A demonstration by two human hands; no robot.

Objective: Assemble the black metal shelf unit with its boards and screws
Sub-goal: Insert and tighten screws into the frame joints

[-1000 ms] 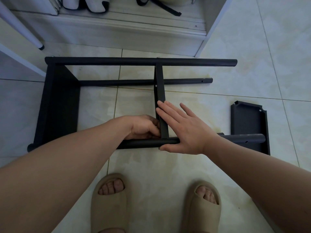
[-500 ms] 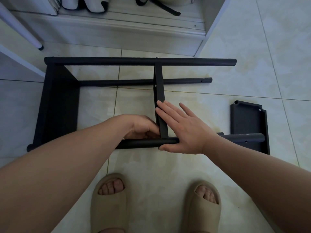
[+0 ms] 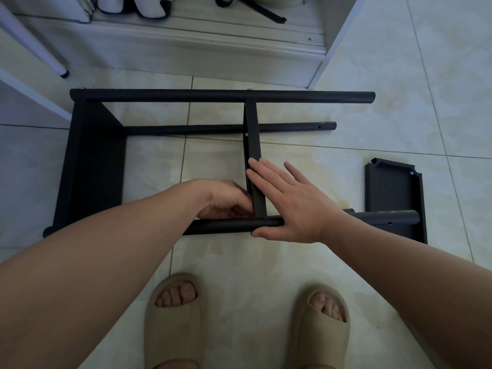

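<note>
A: Where is the frame [image 3: 186, 128] lying?
B: It is lying on its side on the tiled floor [image 3: 399, 75], filling the middle of the picture. An end board [image 3: 93, 161] is closing its left end, and the middle board [image 3: 253, 139] is standing on edge between the far tube [image 3: 319, 97] and the near tube [image 3: 229, 226]. A loose board [image 3: 394, 190] is lying at centre right, with the near tube's right end crossing in front of it.
A: And the right hand [image 3: 292, 206]?
B: You are laying it flat just right of centre, against the middle board's right face. The fingers [image 3: 269, 177] are lying straight, those nearest the board close together and one spreading off to the right; the thumb is stretching along the front of the near tube.
A: The left hand [image 3: 229, 202]?
B: You are holding it against the middle board's left face, just above the near tube, with the fingers curling under. I cannot tell whether they are pinching anything.
A: What is differing from a second ago?
B: Hardly anything. You are keeping both hands where they were, and the frame and the loose board are lying as before. Your slippers [image 3: 171, 323] are standing at the bottom edge, and a white cabinet [image 3: 186, 51] is running along the top.
</note>
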